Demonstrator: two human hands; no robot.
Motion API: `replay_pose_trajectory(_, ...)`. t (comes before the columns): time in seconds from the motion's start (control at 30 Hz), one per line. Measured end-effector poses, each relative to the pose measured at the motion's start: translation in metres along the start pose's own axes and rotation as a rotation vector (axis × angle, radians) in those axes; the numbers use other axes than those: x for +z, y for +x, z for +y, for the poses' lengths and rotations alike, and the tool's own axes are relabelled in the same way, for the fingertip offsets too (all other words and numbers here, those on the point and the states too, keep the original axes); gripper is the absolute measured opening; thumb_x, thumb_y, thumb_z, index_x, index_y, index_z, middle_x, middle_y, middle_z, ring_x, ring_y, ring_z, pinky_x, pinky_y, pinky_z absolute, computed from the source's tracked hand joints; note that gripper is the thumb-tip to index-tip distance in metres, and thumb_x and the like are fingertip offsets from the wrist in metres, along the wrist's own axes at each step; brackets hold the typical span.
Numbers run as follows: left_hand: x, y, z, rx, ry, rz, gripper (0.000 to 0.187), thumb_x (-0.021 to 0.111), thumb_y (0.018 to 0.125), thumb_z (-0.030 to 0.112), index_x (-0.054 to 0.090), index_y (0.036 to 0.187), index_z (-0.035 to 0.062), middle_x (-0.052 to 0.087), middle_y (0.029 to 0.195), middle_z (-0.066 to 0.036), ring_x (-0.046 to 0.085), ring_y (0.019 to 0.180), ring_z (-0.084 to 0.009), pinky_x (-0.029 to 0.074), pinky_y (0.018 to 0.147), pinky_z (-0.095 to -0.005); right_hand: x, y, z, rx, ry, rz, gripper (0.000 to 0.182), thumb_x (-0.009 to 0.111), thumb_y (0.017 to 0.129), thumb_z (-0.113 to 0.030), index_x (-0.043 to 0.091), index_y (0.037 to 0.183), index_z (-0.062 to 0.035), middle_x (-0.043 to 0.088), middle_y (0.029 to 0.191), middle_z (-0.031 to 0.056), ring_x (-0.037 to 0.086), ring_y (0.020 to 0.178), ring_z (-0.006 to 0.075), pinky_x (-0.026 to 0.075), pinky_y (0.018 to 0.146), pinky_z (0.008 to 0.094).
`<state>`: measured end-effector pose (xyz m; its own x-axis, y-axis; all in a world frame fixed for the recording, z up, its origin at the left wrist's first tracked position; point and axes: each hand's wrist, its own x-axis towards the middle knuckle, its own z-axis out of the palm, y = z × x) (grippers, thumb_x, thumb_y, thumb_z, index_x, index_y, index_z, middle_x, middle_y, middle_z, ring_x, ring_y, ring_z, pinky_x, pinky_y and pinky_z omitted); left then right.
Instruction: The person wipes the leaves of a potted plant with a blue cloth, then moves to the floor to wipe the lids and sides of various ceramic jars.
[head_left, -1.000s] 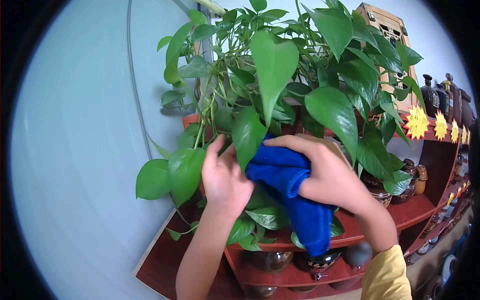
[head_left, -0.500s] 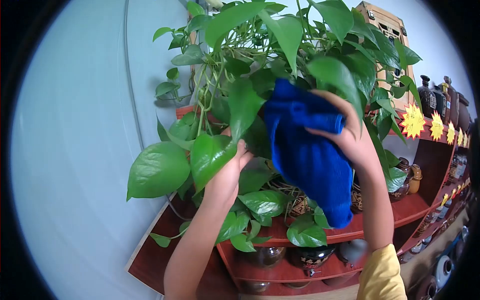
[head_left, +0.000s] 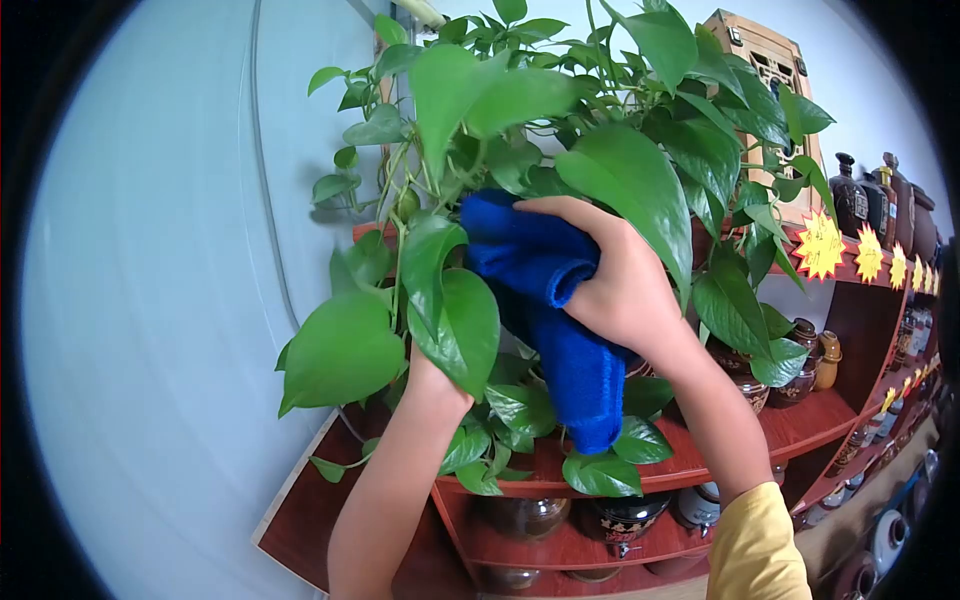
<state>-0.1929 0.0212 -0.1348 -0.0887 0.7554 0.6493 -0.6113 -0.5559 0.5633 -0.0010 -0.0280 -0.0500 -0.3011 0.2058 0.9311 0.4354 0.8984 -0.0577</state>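
Observation:
A blue cloth (head_left: 560,330) is gripped in my right hand (head_left: 622,280), its loose end hanging down in front of the shelf. The bunched upper part of the cloth lies against the foliage of a trailing green plant (head_left: 630,190). My left hand (head_left: 438,380) reaches up under the plant from below. A glossy leaf (head_left: 458,325) covers its fingers, so their grip is hidden. Other broad leaves hang around both hands.
A red-brown wooden shelf (head_left: 800,432) holds jars and bottles behind the plant. Dark bottles (head_left: 852,195) and yellow starburst price tags (head_left: 820,245) line its right side. A wooden box (head_left: 765,60) stands at the upper right. A pale wall (head_left: 160,300) fills the left.
My right hand and the blue cloth have moved left, closer to my left hand. Leaves have shifted and now cover the left hand's fingers, which showed in part before.

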Motion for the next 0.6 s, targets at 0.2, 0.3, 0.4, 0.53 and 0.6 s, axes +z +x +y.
replay_pose_trajectory(0.2,0.039,-0.027,0.027,-0.072,-0.116,0.125,0.034,0.043,0.092,0.024,0.044,0.124,0.0095,0.054,0.114,-0.006,0.052,0.101,-0.0189,0.043,0.088,-0.0426,0.014,0.026,0.013,0.058,0.001,0.212,0.04,0.058,0.066,-0.012,0.062,0.106,-0.0099,0.065,0.091,0.0194,0.061,0.085,0.0378,0.049,0.076,0.044)
replay_pose_trajectory(0.3,0.056,-0.032,0.036,-0.026,0.064,0.145,0.024,0.044,0.095,0.024,0.053,0.112,0.0092,0.059,0.105,-0.005,0.057,0.094,-0.0152,0.047,0.083,-0.0327,0.016,0.021,0.012,0.018,0.031,0.196,0.038,0.058,0.068,-0.014,0.061,0.106,-0.0106,0.064,0.09,0.0189,0.061,0.083,0.038,0.05,0.073,0.0448)
replay_pose_trajectory(0.4,0.059,-0.037,0.043,-0.056,0.038,0.192,0.019,0.047,0.093,0.026,0.055,0.102,0.0101,0.057,0.093,-0.003,0.054,0.083,-0.0135,0.044,0.072,-0.0265,0.014,0.009,0.0,0.053,-0.033,0.127,0.041,0.065,0.072,-0.024,0.062,0.108,-0.0058,0.064,0.098,0.0194,0.062,0.09,0.034,0.048,0.08,0.0375)
replay_pose_trajectory(0.53,0.053,-0.038,0.044,-0.043,-0.084,0.122,0.017,0.047,0.093,0.025,0.054,0.098,0.0104,0.055,0.085,-0.001,0.053,0.076,-0.0132,0.044,0.065,-0.0272,0.003,-0.014,-0.001,0.088,-0.141,-0.065,0.051,0.065,0.068,-0.015,0.056,0.117,-0.0099,0.061,0.097,0.014,0.06,0.087,0.0336,0.048,0.076,0.0389)
replay_pose_trajectory(0.6,0.062,-0.041,0.049,-0.043,0.002,0.101,0.018,0.047,0.093,0.024,0.054,0.098,0.0092,0.056,0.085,-0.001,0.053,0.074,-0.0126,0.044,0.062,-0.0278,-0.007,-0.024,-0.006,0.105,-0.151,-0.124,0.052,0.067,0.067,-0.014,0.056,0.118,-0.0113,0.061,0.094,0.0132,0.061,0.085,0.0319,0.049,0.074,0.0383)
